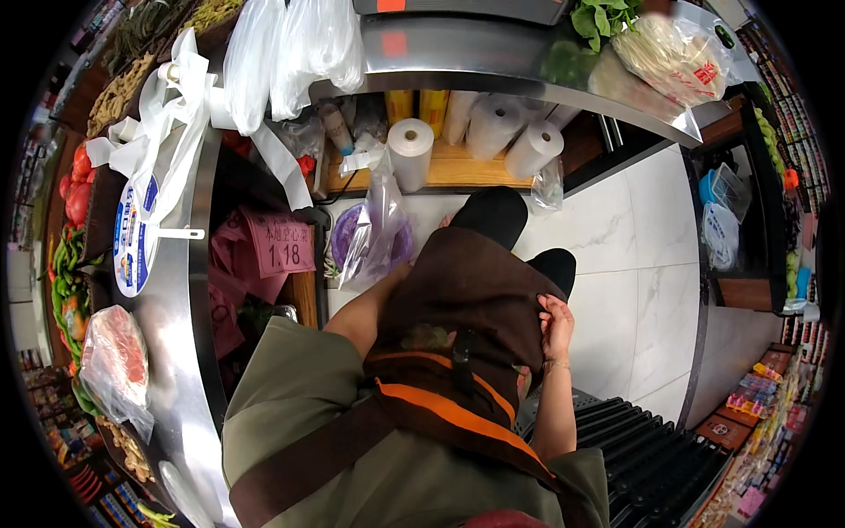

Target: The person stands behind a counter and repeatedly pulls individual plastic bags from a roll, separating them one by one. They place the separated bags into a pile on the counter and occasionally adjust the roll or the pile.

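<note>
My right hand [556, 321] rests at the right edge of the dark brown apron [472, 284], palm up with loosely bent fingers; no object shows in it. Down by my left knee, my left hand [446, 220] is mostly hidden behind the apron and leg, with only fingertips in sight. Close to that forearm, a purple bin [343, 239] stands on the floor, with a clear plastic bag [379, 231] over it. Ahead, rolls of plastic bags [410, 155] stand upright on a wooden shelf [455, 173] beneath the steel counter [462, 49].
White bags [297, 59] hang over the front counter's left part. Wrapped noodle-like food [667, 59] and leafy greens [597, 20] lie at its right. On the left counter [175, 330] are bagged meat [117, 360] and paper strips [171, 132]. Black stacked crates [634, 455] stand behind at right.
</note>
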A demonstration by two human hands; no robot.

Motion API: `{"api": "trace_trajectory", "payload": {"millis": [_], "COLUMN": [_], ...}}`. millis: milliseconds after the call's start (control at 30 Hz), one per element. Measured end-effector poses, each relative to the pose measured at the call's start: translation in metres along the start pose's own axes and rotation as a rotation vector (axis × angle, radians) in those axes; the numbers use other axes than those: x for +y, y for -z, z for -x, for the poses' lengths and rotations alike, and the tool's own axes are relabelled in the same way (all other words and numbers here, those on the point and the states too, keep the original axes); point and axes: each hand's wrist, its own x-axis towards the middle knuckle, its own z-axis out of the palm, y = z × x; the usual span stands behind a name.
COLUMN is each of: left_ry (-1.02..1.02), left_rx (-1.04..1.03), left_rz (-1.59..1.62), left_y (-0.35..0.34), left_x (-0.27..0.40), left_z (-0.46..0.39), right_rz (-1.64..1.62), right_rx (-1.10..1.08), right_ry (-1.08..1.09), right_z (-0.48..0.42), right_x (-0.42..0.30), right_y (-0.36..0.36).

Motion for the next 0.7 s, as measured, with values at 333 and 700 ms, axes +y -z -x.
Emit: {"api": "trace_trajectory", "payload": {"millis": [333, 700], "left_ry": [-0.095, -0.578], "left_rx": [0.902, 1.898], "left_rz": [0.620, 0.085], "left_y": [0.108, 0.307], "left_x": [0.107, 0.193], "left_z": [0.099, 0.312], "right_rz": [-0.013, 0.020], "right_rx": [-0.038, -0.268], "right_ry": [-0.061, -0.108], "right_z": [-0.013, -0.048], "right_x": [0.013, 0.024], "right_y": [0.015, -0.036]}}
